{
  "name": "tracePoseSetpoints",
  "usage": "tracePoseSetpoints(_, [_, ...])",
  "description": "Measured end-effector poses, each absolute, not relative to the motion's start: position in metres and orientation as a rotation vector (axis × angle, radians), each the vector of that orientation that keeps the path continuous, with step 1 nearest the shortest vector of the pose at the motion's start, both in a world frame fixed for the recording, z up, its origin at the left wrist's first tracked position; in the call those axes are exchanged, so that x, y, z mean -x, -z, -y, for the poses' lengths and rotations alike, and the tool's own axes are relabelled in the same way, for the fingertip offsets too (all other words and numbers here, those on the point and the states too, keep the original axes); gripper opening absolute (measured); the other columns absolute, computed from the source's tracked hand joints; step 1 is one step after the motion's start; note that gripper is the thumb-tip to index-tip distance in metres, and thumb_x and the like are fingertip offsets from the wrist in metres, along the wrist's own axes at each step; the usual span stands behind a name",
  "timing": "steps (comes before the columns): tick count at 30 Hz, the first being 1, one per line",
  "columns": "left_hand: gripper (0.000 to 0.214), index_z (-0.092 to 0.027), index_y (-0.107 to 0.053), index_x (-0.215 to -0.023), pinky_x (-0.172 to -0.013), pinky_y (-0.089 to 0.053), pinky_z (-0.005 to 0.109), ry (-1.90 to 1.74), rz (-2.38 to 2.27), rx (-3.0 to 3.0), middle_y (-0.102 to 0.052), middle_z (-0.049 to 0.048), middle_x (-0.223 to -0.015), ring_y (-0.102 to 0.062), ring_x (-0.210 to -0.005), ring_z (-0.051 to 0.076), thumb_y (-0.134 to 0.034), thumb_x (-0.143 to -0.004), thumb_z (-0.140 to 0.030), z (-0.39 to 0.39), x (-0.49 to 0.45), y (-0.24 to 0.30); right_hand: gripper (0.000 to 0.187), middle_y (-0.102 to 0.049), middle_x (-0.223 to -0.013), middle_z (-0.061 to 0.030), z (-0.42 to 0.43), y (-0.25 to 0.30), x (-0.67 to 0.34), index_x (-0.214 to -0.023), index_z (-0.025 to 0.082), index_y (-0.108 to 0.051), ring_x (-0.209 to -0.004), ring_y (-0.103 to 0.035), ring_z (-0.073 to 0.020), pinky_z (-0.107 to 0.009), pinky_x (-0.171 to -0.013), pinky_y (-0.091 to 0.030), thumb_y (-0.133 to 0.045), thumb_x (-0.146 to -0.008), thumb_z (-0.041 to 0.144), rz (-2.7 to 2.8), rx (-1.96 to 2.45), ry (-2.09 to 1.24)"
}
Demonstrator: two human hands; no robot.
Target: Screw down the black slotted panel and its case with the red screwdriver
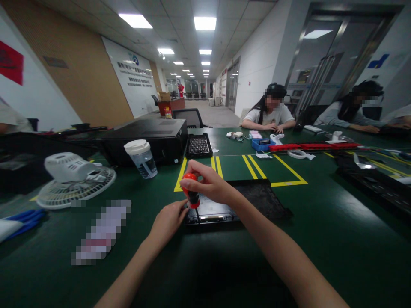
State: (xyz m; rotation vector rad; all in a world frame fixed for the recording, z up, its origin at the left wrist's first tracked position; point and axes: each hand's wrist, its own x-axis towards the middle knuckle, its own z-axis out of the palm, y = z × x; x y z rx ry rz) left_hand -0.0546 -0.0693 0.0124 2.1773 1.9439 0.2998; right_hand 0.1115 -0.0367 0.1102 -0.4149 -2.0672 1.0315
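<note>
My right hand is closed around the red and black handle of a screwdriver. Its shaft points down, nearly upright, at the left front part of a flat black casing with a shiny silver plate on its left side. The casing lies on the green table. My left hand is beside the casing's left edge, its fingertips pressed together against the corner close to the screwdriver. The right wrist and forearm pass over the casing and cover part of it. The screw under the tip is too small to make out.
At left are a white fan, a lidded clear cup and a large black box. A black tray sits behind the casing. Small items and a blue bin lie farther back. Another person sits across the table.
</note>
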Motion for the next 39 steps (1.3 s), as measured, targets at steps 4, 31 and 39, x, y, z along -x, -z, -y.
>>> tracePoseSetpoints(4, [0.027,-0.021,-0.059,-0.106,-0.070,-0.043,0.025,-0.307,-1.941,-2.183,-0.067,0.0073,-0.099,-0.061,-0.093,0.021,-0.042,-0.086,-0.026,0.068,0.056,-0.009,0.025,-0.042,-0.067,0.0039,0.036,-0.110,-0.112,-0.076,0.018,-0.040,-0.058,-0.039,-0.0073,-0.019,-0.051,-0.030,-0.053,-0.081,0.039,2.054,0.412,-1.025])
tracePoseSetpoints(31, [0.032,-0.025,-0.056,-0.115,-0.076,-0.043,0.026,-0.356,-1.914,-2.199,-0.065,0.0067,-0.106,-0.061,-0.093,0.020,-0.043,-0.086,-0.027,0.066,0.062,-0.001,0.028,-0.036,-0.060,0.0065,0.039,-0.109,-0.110,-0.070,0.019,-0.034,-0.051,-0.032,-0.0053,-0.019,-0.048,-0.022,-0.056,-0.078,0.034,2.002,0.590,-0.795])
tracePoseSetpoints(39, [0.034,-0.025,-0.054,-0.117,-0.080,-0.043,0.026,-0.323,-1.919,-2.205,-0.064,0.0067,-0.110,-0.060,-0.097,0.019,-0.043,-0.085,-0.028,0.065,0.062,-0.002,0.033,-0.034,-0.059,0.0062,0.039,-0.106,-0.107,-0.067,0.019,-0.033,-0.053,-0.032,-0.0064,-0.020,-0.050,-0.023,-0.056,-0.077,0.041,1.919,0.673,-0.696])
